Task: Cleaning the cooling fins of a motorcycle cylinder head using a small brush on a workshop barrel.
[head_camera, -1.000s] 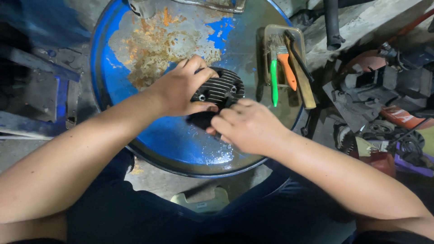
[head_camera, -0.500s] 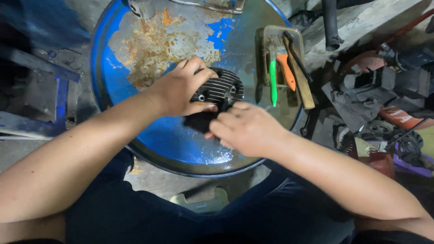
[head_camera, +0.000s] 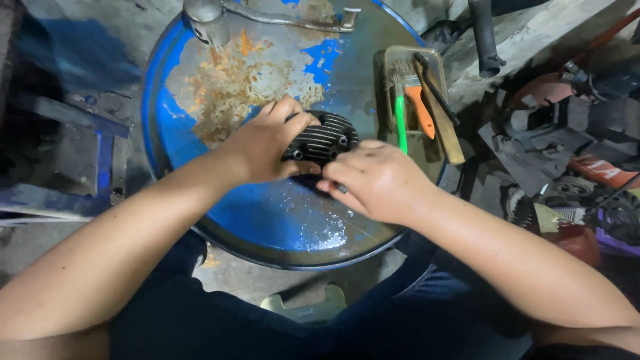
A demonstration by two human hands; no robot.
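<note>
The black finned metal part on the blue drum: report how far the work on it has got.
Done: the black finned metal part lies on the rusty blue drum top, which looks wet beside it. In hand: the left hand grips its left side, and the right hand works at its near edge, fingers closed; any tool in them is hidden. Left: the green-handled brush and orange-handled brush lie untouched in the tray.
</note>
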